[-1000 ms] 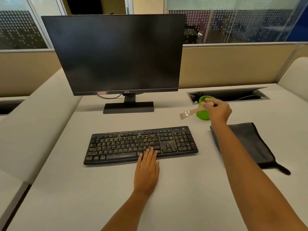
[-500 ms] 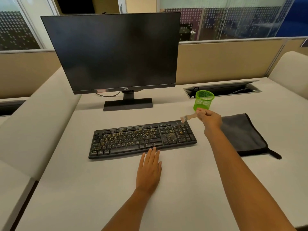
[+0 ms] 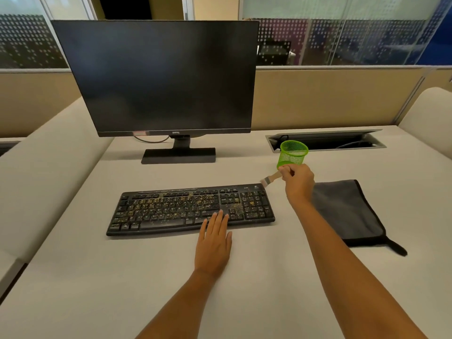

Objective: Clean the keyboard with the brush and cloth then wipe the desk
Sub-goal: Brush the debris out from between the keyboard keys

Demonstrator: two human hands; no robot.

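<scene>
Your beige desk [image 3: 244,277] carries a dark monitor [image 3: 156,77] at its far edge and a black keyboard [image 3: 190,209] in the middle, its keys speckled with yellowish crumbs. Your left hand [image 3: 214,243] lies flat at the keyboard's near edge, fingers pressed together, tips on the keys. Your right hand [image 3: 298,181] pinches a small brush [image 3: 270,178] by its handle, bristles just off the keyboard's far right corner. A green mesh cup [image 3: 292,152] stands behind; a grey cloth [image 3: 347,211] lies toward the desk's right edge.

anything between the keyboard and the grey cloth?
Only the right hand and forearm cross the gap between keyboard and cloth; beneath is bare desk, in the head view.
</scene>
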